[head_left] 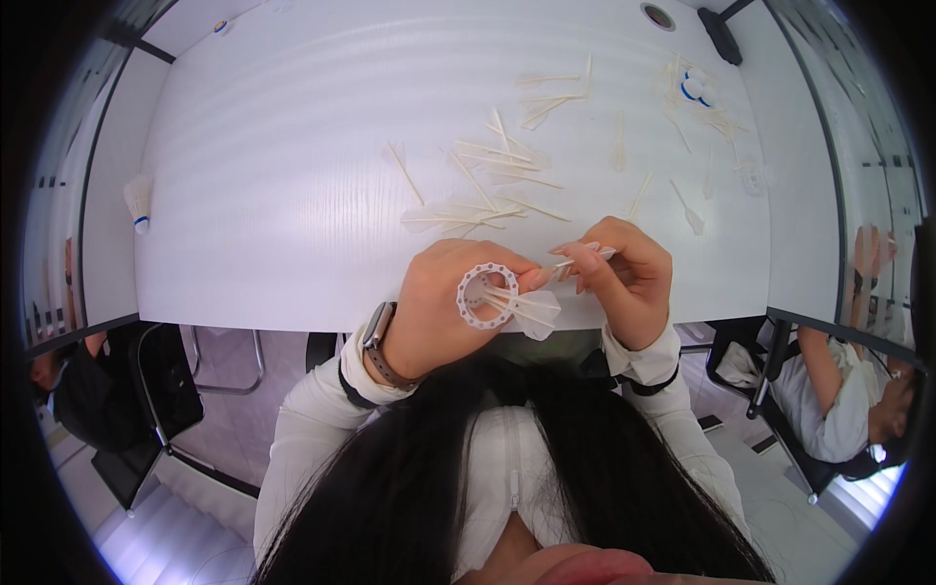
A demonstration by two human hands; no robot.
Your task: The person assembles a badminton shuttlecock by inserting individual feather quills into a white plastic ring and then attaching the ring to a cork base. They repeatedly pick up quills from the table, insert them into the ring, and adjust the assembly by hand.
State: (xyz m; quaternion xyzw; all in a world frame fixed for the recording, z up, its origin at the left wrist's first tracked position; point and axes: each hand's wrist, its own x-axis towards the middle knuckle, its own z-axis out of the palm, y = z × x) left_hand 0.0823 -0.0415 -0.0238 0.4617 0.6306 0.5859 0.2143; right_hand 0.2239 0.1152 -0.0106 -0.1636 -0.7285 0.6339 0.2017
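My left hand (424, 278), with a watch on its wrist, grips a white ring (463, 294) with small holes around its rim. A few white feathers (536, 310) reach out of the ring toward the right, their shafts inside it. Close beside it, my right hand (639, 283) pinches another white feather (606, 253) between thumb and fingers. The thumb of my left hand comes near this feather's other end; whether it touches is unclear. Both hands are held above the table's front edge. Beyond them, loose feathers (502, 166) lie in a scattered heap.
White cork heads with blue bands (693, 90) sit among feathers at the far right. A shuttlecock (138, 203) lies by the left partition. The white table (273, 195) has side partitions and a round cable hole (657, 16). Another person (829, 390) sits beyond the right partition.
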